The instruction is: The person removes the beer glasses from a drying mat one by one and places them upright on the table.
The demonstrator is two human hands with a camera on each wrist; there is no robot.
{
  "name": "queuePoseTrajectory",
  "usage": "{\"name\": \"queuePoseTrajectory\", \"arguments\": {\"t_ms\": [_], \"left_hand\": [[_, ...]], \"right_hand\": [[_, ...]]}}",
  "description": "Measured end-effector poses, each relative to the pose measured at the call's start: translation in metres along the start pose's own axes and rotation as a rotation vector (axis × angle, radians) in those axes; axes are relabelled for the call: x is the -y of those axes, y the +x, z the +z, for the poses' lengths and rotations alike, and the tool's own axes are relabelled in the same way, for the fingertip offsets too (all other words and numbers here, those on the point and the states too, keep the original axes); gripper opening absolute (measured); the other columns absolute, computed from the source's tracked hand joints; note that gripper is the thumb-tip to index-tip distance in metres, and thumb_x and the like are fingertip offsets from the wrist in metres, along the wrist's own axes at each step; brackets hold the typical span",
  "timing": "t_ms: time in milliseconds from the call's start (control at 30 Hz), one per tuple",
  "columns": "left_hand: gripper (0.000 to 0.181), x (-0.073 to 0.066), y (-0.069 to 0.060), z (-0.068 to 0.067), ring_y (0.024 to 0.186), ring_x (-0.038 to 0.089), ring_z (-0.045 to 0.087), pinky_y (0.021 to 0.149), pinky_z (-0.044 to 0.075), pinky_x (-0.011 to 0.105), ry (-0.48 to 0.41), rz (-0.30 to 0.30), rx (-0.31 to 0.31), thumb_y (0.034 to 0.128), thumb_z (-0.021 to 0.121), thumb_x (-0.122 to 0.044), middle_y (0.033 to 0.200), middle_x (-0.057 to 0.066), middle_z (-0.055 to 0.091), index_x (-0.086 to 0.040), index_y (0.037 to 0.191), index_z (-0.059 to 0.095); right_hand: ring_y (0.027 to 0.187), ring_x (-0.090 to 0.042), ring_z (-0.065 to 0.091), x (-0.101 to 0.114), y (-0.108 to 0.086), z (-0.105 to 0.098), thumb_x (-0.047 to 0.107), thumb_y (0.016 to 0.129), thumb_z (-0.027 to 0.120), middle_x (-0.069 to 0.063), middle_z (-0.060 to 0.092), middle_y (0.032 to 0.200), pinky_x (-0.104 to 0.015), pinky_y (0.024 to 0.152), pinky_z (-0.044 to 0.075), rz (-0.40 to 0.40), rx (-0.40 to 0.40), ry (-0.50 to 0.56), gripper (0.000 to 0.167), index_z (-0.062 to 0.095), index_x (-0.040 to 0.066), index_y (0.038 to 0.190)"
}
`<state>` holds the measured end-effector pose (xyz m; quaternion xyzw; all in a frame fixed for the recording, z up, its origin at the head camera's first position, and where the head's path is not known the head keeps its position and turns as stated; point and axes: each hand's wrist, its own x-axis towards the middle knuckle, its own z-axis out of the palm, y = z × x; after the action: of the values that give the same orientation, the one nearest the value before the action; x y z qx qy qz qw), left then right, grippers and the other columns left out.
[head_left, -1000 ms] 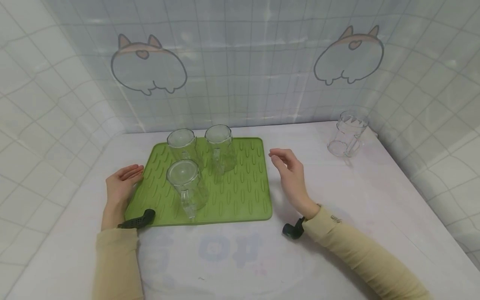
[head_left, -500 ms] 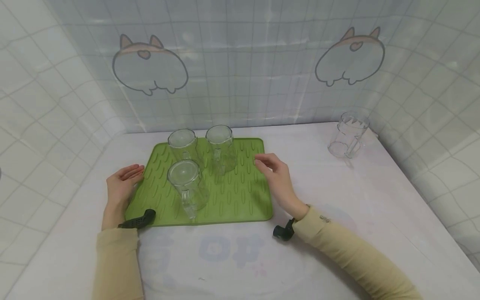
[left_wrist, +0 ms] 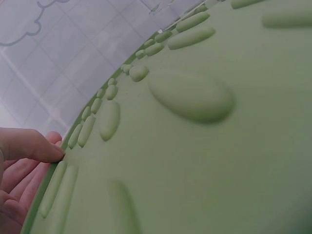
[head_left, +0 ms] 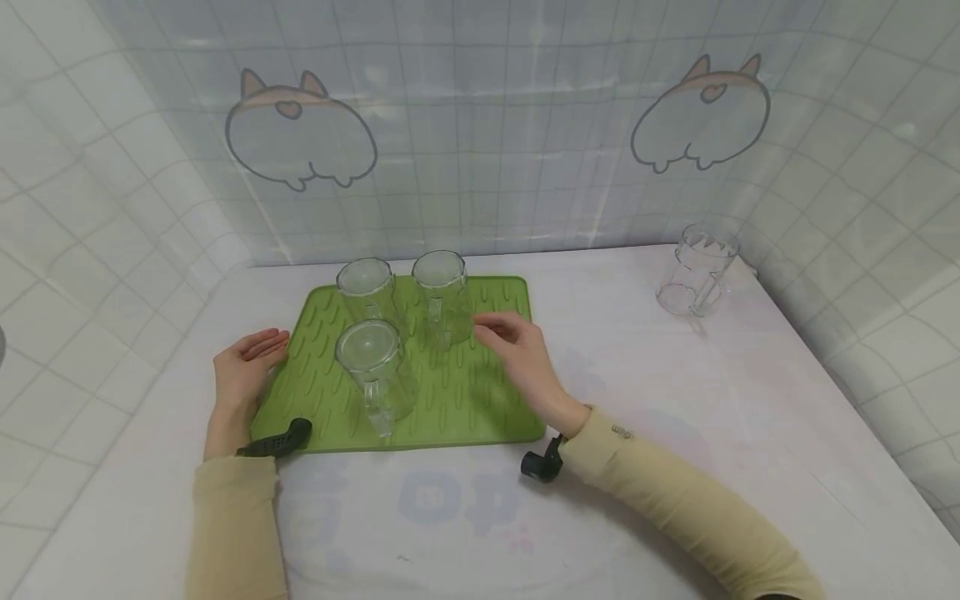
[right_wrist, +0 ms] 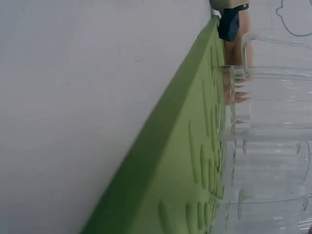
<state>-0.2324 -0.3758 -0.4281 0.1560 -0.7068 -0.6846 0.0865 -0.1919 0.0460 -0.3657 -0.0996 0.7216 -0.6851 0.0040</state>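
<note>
Three clear glass mugs with handles stand on a green ridged mat (head_left: 480,400): a front mug (head_left: 378,375), a back-left mug (head_left: 366,287) and a back-right mug (head_left: 441,292). My left hand (head_left: 243,371) rests at the mat's left edge, its fingers fairly straight. In the left wrist view the thumb (left_wrist: 41,148) touches the mat's rim while the other fingers lie outside it. Over the mat's right part is my right hand (head_left: 521,354), fingers loosely bent, holding nothing. Its fingertips are close beside the back-right mug; contact cannot be told.
Another glass mug (head_left: 696,271) stands alone on the white tablecloth (head_left: 675,367) at the back right. Tiled-pattern sheets (head_left: 495,167) enclose the table at the back and sides. Each wrist carries a dark camera mount (head_left: 542,462).
My right hand has moved left from beyond the mat's right edge to beside the back-right mug. The left hand and all the mugs have stayed in place.
</note>
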Motion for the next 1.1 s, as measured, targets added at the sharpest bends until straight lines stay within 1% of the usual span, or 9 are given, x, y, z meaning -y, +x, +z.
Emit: {"name": "queuePoseTrajectory", "arguments": {"t_ms": [33, 133, 267, 367, 467, 700, 867, 1100], "left_hand": [[0.055, 0.0, 0.0, 0.0, 0.09, -0.004, 0.069, 0.08, 0.056, 0.01, 0.001, 0.001, -0.001, 0.0905, 0.068, 0.006, 0.094, -0.016, 0.073, 0.01, 0.141, 0.046], [0.055, -0.001, -0.001, 0.001, 0.09, -0.004, 0.069, 0.08, 0.056, 0.009, 0.009, 0.003, -0.001, 0.0906, 0.068, 0.005, 0.094, -0.016, 0.073, 0.01, 0.141, 0.047], [0.055, -0.002, -0.002, 0.001, 0.09, -0.004, 0.069, 0.08, 0.056, 0.009, 0.02, 0.004, -0.002, 0.0906, 0.068, 0.005, 0.095, -0.015, 0.072, 0.01, 0.141, 0.047], [0.055, -0.003, -0.003, 0.002, 0.09, -0.004, 0.069, 0.079, 0.056, 0.009, 0.022, 0.001, -0.003, 0.0905, 0.068, 0.004, 0.094, -0.015, 0.072, 0.01, 0.141, 0.047], [0.055, -0.003, -0.003, 0.002, 0.089, -0.004, 0.069, 0.079, 0.056, 0.009, 0.019, -0.002, -0.004, 0.0903, 0.069, 0.005, 0.093, -0.016, 0.072, 0.01, 0.14, 0.047], [0.054, -0.002, -0.002, 0.002, 0.089, -0.004, 0.069, 0.079, 0.056, 0.009, 0.013, -0.009, -0.009, 0.0902, 0.068, 0.005, 0.093, -0.016, 0.072, 0.01, 0.14, 0.048], [0.056, -0.002, -0.001, 0.001, 0.09, -0.004, 0.069, 0.08, 0.056, 0.009, 0.003, -0.017, -0.005, 0.0905, 0.068, 0.006, 0.093, -0.015, 0.072, 0.01, 0.142, 0.046], [0.056, -0.004, -0.001, 0.002, 0.091, -0.004, 0.069, 0.081, 0.055, 0.01, -0.001, -0.031, -0.001, 0.0916, 0.066, 0.006, 0.096, -0.015, 0.072, 0.009, 0.143, 0.045]], "right_hand": [[0.111, -0.024, 0.061, 0.0, 0.001, 0.002, 0.018, 0.099, 0.062, -0.014, 0.066, 0.124, -0.039, 0.099, 0.051, 0.002, 0.003, -0.003, 0.029, 0.066, 0.004, 0.125], [0.111, -0.025, 0.061, 0.0, 0.005, 0.006, 0.016, 0.099, 0.062, -0.017, 0.065, 0.125, -0.039, 0.099, 0.052, -0.001, 0.011, -0.01, 0.03, 0.066, 0.002, 0.125], [0.108, -0.026, 0.063, -0.001, 0.01, 0.012, 0.013, 0.098, 0.063, -0.019, 0.066, 0.123, -0.036, 0.096, 0.054, -0.029, 0.004, -0.01, 0.029, 0.066, -0.001, 0.123], [0.105, -0.026, 0.064, -0.002, 0.013, 0.016, 0.012, 0.097, 0.064, -0.017, 0.068, 0.118, -0.034, 0.092, 0.055, -0.053, -0.007, -0.023, 0.027, 0.067, -0.001, 0.121], [0.104, -0.026, 0.064, -0.002, 0.017, 0.021, 0.012, 0.097, 0.064, -0.015, 0.07, 0.116, -0.034, 0.091, 0.056, -0.056, -0.009, -0.044, 0.028, 0.068, -0.001, 0.121], [0.112, -0.024, 0.062, -0.007, 0.025, 0.03, 0.019, 0.099, 0.063, -0.012, 0.068, 0.122, -0.038, 0.097, 0.055, -0.004, 0.02, -0.083, 0.032, 0.066, 0.001, 0.126], [0.113, -0.023, 0.062, -0.01, 0.03, 0.036, 0.023, 0.099, 0.064, -0.01, 0.067, 0.123, -0.038, 0.097, 0.055, 0.012, 0.027, -0.074, 0.033, 0.066, 0.004, 0.126], [0.113, -0.022, 0.062, -0.009, 0.033, 0.045, 0.029, 0.099, 0.064, -0.009, 0.067, 0.123, -0.038, 0.097, 0.055, 0.041, 0.018, -0.065, 0.036, 0.066, 0.005, 0.126]]}}
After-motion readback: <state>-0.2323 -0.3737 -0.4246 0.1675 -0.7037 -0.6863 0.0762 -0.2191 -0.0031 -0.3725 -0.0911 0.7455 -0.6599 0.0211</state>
